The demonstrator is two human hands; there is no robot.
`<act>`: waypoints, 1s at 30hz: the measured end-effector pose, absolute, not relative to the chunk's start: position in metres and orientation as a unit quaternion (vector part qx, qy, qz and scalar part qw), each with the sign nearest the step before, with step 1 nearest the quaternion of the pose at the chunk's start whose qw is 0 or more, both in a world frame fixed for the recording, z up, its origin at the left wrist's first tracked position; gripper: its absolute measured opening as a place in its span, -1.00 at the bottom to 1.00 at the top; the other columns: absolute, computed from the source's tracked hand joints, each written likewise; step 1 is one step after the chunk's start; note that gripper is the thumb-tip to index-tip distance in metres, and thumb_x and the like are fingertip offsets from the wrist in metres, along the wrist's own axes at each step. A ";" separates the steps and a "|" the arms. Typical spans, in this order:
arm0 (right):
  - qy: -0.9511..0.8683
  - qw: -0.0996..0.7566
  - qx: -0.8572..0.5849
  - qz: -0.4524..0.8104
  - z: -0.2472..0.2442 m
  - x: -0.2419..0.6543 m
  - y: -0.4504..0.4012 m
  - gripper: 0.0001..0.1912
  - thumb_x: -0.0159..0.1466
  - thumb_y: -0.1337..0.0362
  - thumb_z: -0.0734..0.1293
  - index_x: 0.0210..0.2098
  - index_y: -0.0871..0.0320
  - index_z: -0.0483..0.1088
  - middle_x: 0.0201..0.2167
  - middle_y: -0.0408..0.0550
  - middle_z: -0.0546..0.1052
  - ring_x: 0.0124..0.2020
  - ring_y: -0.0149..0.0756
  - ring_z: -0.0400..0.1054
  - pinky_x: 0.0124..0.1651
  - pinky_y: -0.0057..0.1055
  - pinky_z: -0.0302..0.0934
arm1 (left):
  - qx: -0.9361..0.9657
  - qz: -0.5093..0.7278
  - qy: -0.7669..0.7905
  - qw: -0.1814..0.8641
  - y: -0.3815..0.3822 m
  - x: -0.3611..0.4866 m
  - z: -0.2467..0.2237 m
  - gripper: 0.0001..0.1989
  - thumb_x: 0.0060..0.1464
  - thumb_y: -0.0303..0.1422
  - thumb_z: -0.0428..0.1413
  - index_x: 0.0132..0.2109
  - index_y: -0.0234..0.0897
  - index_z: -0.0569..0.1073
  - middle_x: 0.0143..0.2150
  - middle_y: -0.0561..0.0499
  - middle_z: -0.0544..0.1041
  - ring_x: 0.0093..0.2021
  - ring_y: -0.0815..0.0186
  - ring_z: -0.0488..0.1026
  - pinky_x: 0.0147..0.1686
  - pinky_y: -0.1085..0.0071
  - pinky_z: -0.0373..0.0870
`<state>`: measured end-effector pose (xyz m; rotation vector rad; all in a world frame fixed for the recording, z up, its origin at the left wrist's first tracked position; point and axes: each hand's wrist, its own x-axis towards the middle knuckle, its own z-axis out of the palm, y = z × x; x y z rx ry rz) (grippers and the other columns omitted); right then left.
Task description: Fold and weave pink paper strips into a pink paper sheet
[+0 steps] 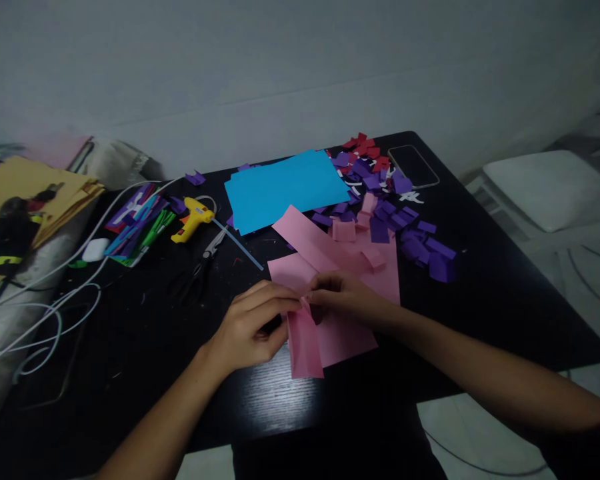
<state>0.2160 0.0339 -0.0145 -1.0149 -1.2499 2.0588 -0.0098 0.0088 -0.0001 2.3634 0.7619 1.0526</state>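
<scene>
My left hand (pixel 255 323) is closed on the top end of a folded pink paper strip (pixel 306 347) that hangs toward the table's front edge. Fingertips of my right hand (pixel 337 297) pinch the same end of the strip from the right. Both hands are over a larger pink sheet (pixel 350 340) lying on the black table. Another pink strip (pixel 303 237) lies slantwise just beyond my fingers, with small folded pink pieces (pixel 344 231) near it.
Blue sheets (pixel 285 190) lie at the back, beside purple (pixel 415 247) and red scraps (pixel 373 150) and a phone (pixel 414 165). Left of centre are a yellow glue gun (pixel 194 219), scissors (pixel 200 270), paper bundles (pixel 140 223) and white cables (pixel 60 313). A white stool (pixel 550 187) stands right.
</scene>
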 end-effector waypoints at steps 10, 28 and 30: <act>-0.438 0.247 -0.358 0.787 -0.018 0.216 0.033 -0.81 0.19 0.20 0.47 -0.43 0.21 0.49 -0.54 -0.15 0.56 -0.50 -0.42 0.45 -0.35 -0.48 0.34 | 0.860 0.381 0.250 0.228 0.006 -0.012 0.000 -0.66 0.12 -0.61 0.21 0.03 -0.26 0.53 -0.12 -0.10 0.63 -0.09 0.19 0.59 -0.12 0.20 0.59; -0.366 0.317 -0.435 0.759 -0.025 0.214 0.038 -0.81 0.25 0.23 0.48 -0.36 0.19 0.44 -0.51 -0.10 0.61 -0.45 -0.35 0.58 -0.25 -0.40 0.52 | 0.913 0.216 0.304 0.163 0.005 -0.015 0.011 -0.46 0.01 -0.21 0.30 0.12 -0.28 0.42 0.26 -0.35 0.41 0.23 -0.20 0.41 0.14 -0.15 0.43; -0.356 0.332 -0.441 0.754 -0.026 0.214 0.039 -0.80 0.28 0.22 0.48 -0.36 0.19 0.44 -0.50 -0.09 0.62 -0.43 -0.35 0.58 -0.22 -0.39 0.53 | 0.914 0.231 0.307 0.132 0.005 -0.014 0.009 -0.43 0.04 -0.11 0.32 0.13 -0.27 0.42 0.26 -0.35 0.42 0.24 -0.21 0.40 0.15 -0.16 0.41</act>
